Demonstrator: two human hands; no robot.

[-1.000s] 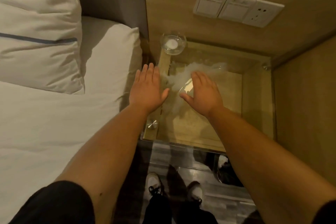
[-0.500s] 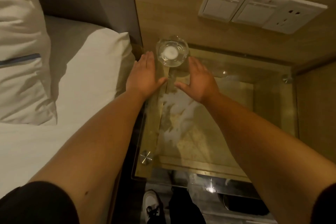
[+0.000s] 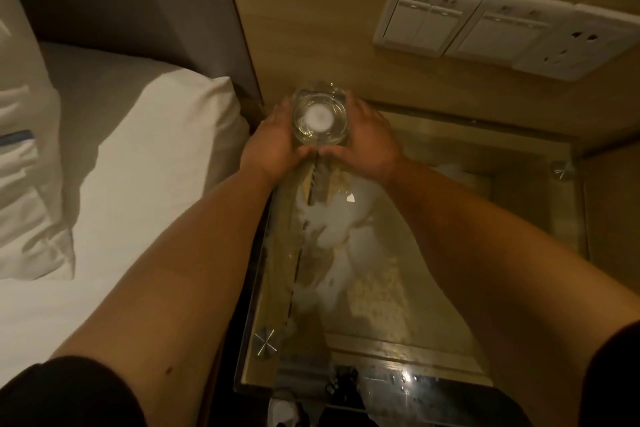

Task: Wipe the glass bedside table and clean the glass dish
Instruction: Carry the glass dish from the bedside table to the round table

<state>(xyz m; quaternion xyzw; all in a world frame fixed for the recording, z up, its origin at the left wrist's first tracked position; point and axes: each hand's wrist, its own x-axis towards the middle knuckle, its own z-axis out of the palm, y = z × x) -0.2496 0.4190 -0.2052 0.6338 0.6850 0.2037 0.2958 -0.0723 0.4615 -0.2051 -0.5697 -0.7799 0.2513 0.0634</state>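
Left hand (image 3: 273,142) and right hand (image 3: 369,142) around glass dish (image 3: 318,116).

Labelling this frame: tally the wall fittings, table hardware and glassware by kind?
Light switch plates: 2
Power sockets: 1
Metal table standoffs: 2
Glass dishes: 1
Total: 6

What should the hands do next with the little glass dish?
Probably lift the dish straight up off the table. The left hand and right hand already cup it from both sides at the table's far corner, thumbs meeting in front. White smears cover the glass nearer the person, so the dish likely has to come away for cleaning.
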